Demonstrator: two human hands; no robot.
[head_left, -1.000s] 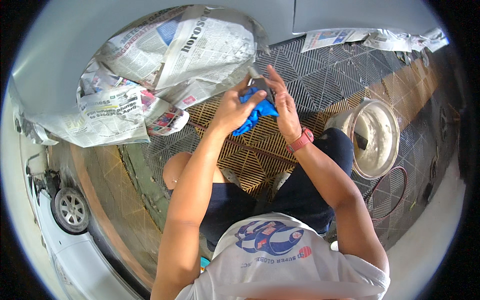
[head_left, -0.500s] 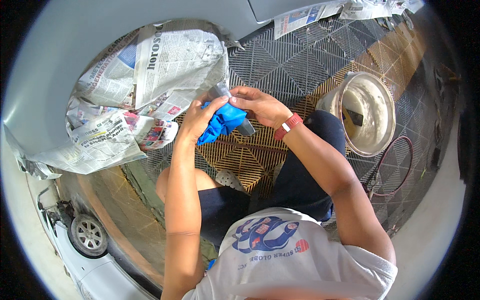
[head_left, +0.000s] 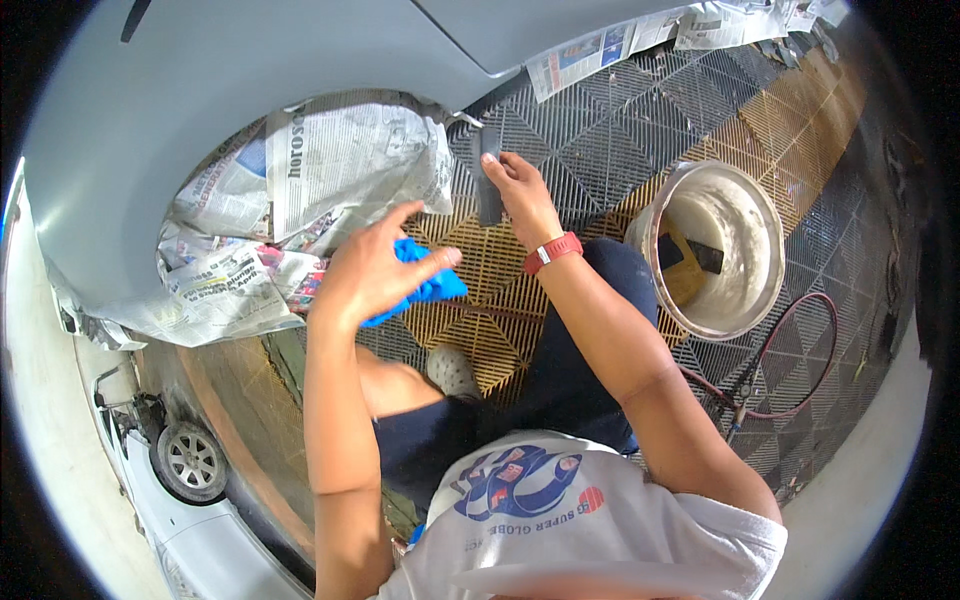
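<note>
My left hand (head_left: 370,270) holds a crumpled blue cloth (head_left: 425,285) under its palm, thumb and index finger spread a little apart, near the lower edge of the newspaper masking (head_left: 350,150). Farther right and higher, my right hand (head_left: 520,200) grips a long, narrow dark grey strip or block (head_left: 488,150) upright, thumb pressed on its face. The two hands are apart. Beyond them is the grey car body panel (head_left: 150,120), its wheel opening covered with newspaper.
A dirty white bucket (head_left: 740,290) with flat yellow and dark pieces inside stands right of my knee. A reddish hose (head_left: 810,395) loops beside it on the grated floor tiles (head_left: 630,120). More newspaper (head_left: 590,60) edges the panel. Another car (head_left: 220,540) appears at lower left.
My hands have separated: the right moved upward with the grey piece, away from the blue cloth, while the left shifted slightly down and left, keeping the cloth.
</note>
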